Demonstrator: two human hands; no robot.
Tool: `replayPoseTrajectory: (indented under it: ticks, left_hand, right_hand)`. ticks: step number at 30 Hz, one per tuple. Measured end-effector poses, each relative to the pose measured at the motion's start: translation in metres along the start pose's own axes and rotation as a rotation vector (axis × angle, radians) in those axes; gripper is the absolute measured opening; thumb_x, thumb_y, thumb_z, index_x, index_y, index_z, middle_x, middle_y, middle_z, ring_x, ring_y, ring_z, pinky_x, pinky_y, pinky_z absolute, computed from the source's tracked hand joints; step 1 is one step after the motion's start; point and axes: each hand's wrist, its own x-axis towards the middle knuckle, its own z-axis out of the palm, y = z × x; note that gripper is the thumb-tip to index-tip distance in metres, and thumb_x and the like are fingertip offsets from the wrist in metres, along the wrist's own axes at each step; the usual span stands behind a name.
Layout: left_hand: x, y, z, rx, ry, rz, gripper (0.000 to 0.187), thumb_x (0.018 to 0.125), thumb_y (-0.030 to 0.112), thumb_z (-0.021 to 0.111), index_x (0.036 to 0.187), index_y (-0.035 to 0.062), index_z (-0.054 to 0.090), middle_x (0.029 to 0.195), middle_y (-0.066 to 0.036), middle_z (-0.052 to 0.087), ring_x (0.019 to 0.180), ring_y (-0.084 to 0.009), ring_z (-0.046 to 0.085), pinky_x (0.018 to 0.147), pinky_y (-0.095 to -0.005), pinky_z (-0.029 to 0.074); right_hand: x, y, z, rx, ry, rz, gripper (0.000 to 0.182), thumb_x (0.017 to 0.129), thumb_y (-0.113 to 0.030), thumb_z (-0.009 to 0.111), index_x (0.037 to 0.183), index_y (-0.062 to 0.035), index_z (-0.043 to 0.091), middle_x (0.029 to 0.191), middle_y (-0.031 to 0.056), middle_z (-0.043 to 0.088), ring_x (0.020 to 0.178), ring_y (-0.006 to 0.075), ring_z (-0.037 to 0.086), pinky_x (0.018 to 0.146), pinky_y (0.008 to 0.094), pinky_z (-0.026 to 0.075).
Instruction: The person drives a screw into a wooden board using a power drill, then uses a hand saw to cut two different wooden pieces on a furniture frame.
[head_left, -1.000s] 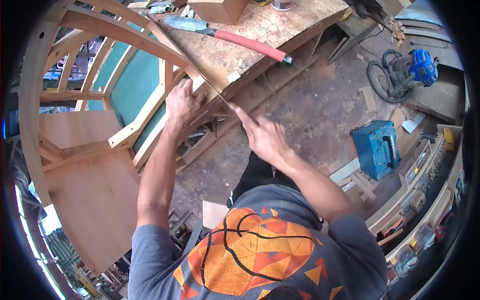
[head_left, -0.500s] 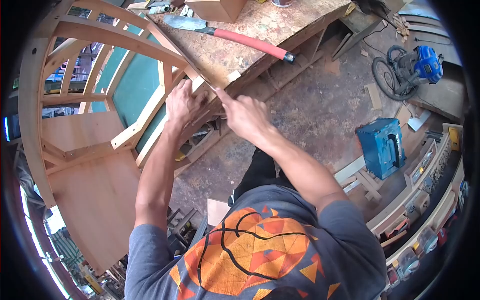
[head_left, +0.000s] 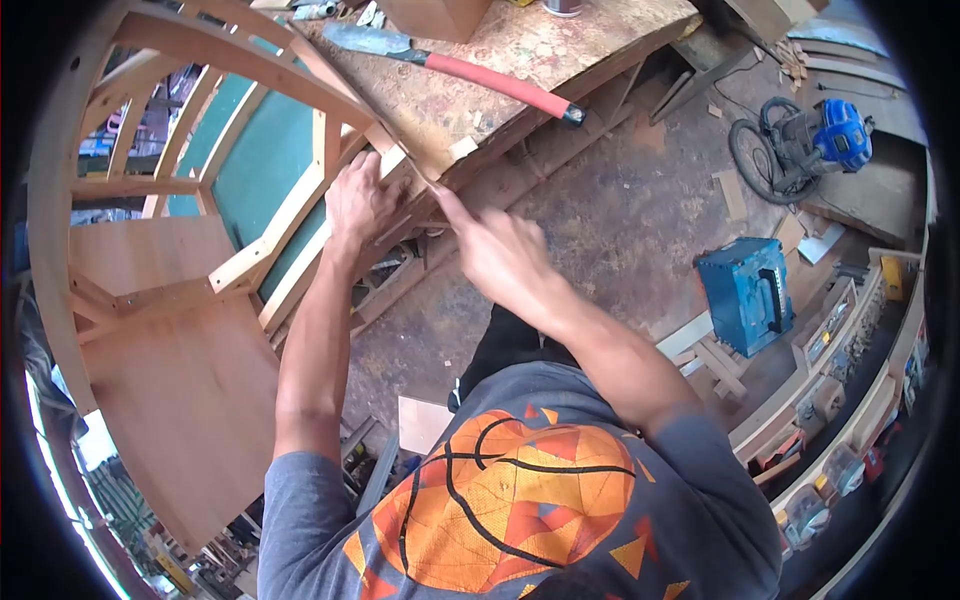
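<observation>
My left hand [head_left: 362, 203] is closed over the end of a pale wooden rail of the slatted wooden frame [head_left: 245, 75], beside the workbench edge. My right hand [head_left: 503, 255] is close by on the right, its index finger stretched toward the rail's end and the other fingers curled under. A thin strip shows near that fingertip; what the curled fingers hold is hidden. On the workbench [head_left: 520, 55], beyond my hands, lies a wide-bladed tool with a red handle [head_left: 500, 88]. A small pale wood offcut [head_left: 463, 148] sits near the bench corner.
A blue vacuum [head_left: 842, 135] with a coiled black hose stands on the floor at right. Nearer is a blue toolbox [head_left: 742, 295] beside wood scraps. Long wooden trays [head_left: 850, 400] of tools line the right. A wooden panel [head_left: 180, 400] of the frame extends at left.
My right hand has drawn slightly back toward me and right. My left hand keeps its place on the rail. The whole view has shifted a little.
</observation>
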Motion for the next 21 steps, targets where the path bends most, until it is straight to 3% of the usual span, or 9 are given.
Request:
replayPoseTrajectory:
  ticks: [3, 6, 7, 9, 13, 16, 17, 18, 21]
  left_hand:
    - [0.000, -0.002, -0.001, -0.007, -0.002, 0.007, 0.047, 0.090, 0.046, 0.078, 0.104, 0.0025, 0.064, 0.104, -0.016, 0.068, 0.104, -0.0402, 0.069, 0.087, -0.0505, 0.056]
    - [0.001, -0.008, 0.007, -0.013, 0.031, 0.039, 0.048, 0.090, 0.046, 0.078, 0.104, 0.0028, 0.064, 0.104, -0.016, 0.068, 0.104, -0.0403, 0.069, 0.087, -0.0504, 0.056]
    - [0.001, -0.006, 0.005, -0.008, 0.045, 0.060, 0.048, 0.090, 0.046, 0.078, 0.104, 0.0030, 0.064, 0.104, -0.016, 0.068, 0.104, -0.0406, 0.069, 0.087, -0.0503, 0.056]
    - [0.010, -0.003, 0.000, 0.001, 0.031, 0.041, 0.045, 0.090, 0.044, 0.078, 0.105, 0.0032, 0.064, 0.106, -0.016, 0.068, 0.107, -0.0395, 0.069, 0.088, -0.0507, 0.056]
    - [-0.004, -0.002, 0.002, -0.005, -0.019, -0.003, 0.045, 0.089, 0.043, 0.079, 0.104, 0.0034, 0.063, 0.106, -0.016, 0.068, 0.106, -0.0398, 0.069, 0.088, -0.0504, 0.056]
    - [0.001, -0.008, 0.006, 0.013, 0.023, 0.043, 0.047, 0.089, 0.044, 0.080, 0.103, 0.0028, 0.063, 0.105, -0.016, 0.068, 0.104, -0.0405, 0.069, 0.086, -0.0499, 0.056]
    - [0.000, -0.011, 0.009, 0.007, 0.024, 0.049, 0.047, 0.089, 0.044, 0.080, 0.103, 0.0030, 0.063, 0.105, -0.016, 0.068, 0.103, -0.0405, 0.069, 0.086, -0.0500, 0.056]
    - [0.003, -0.010, 0.009, 0.000, 0.033, 0.051, 0.047, 0.089, 0.044, 0.080, 0.103, 0.0033, 0.063, 0.106, -0.016, 0.068, 0.103, -0.0405, 0.069, 0.085, -0.0501, 0.056]
    - [-0.005, -0.001, 0.000, 0.005, -0.036, 0.004, 0.045, 0.089, 0.043, 0.080, 0.103, 0.0038, 0.063, 0.106, -0.014, 0.069, 0.106, -0.0373, 0.069, 0.088, -0.0506, 0.056]
  right_hand:
    - [-0.029, 0.005, -0.004, -0.048, 0.002, 0.043, 0.062, 0.101, -0.014, 0.055, 0.162, -0.0225, 0.048, 0.081, 0.0267, 0.070, 0.070, 0.0436, 0.073, 0.068, 0.0545, 0.060]
    - [0.032, 0.007, 0.014, 0.070, 0.010, 0.008, 0.061, 0.101, -0.013, 0.054, 0.161, -0.0209, 0.049, 0.080, 0.0258, 0.070, 0.069, 0.0408, 0.073, 0.066, 0.0539, 0.060]
    - [0.050, -0.001, 0.014, 0.083, -0.065, 0.090, 0.059, 0.101, -0.012, 0.053, 0.159, -0.0187, 0.051, 0.080, 0.0245, 0.071, 0.072, 0.0407, 0.074, 0.069, 0.0549, 0.061]
    - [0.040, 0.003, 0.018, 0.029, 0.035, 0.044, 0.062, 0.100, -0.011, 0.053, 0.162, -0.0188, 0.048, 0.079, 0.0226, 0.071, 0.077, 0.0409, 0.075, 0.074, 0.0554, 0.061]
    - [-0.027, 0.009, 0.001, -0.059, -0.043, 0.061, 0.065, 0.100, -0.010, 0.053, 0.163, -0.0199, 0.045, 0.078, 0.0210, 0.070, 0.075, 0.0404, 0.075, 0.071, 0.0537, 0.061]
    - [0.016, 0.006, 0.003, 0.019, -0.037, 0.033, 0.069, 0.092, -0.004, 0.053, 0.161, -0.0145, 0.047, 0.088, 0.0279, 0.073, 0.080, 0.0430, 0.077, 0.069, 0.0562, 0.060]
    - [0.039, 0.000, -0.001, 0.093, -0.143, 0.063, 0.069, 0.092, -0.004, 0.052, 0.160, -0.0159, 0.048, 0.088, 0.0283, 0.074, 0.079, 0.0426, 0.077, 0.070, 0.0560, 0.060]
    - [0.051, 0.000, 0.009, 0.073, -0.079, 0.054, 0.068, 0.094, -0.006, 0.052, 0.161, -0.0168, 0.048, 0.091, 0.0296, 0.074, 0.079, 0.0424, 0.077, 0.070, 0.0549, 0.061]
    - [0.009, 0.011, 0.024, 0.059, 0.014, 0.016, 0.067, 0.095, -0.006, 0.052, 0.160, -0.0173, 0.049, 0.091, 0.0295, 0.073, 0.077, 0.0430, 0.076, 0.071, 0.0535, 0.061]
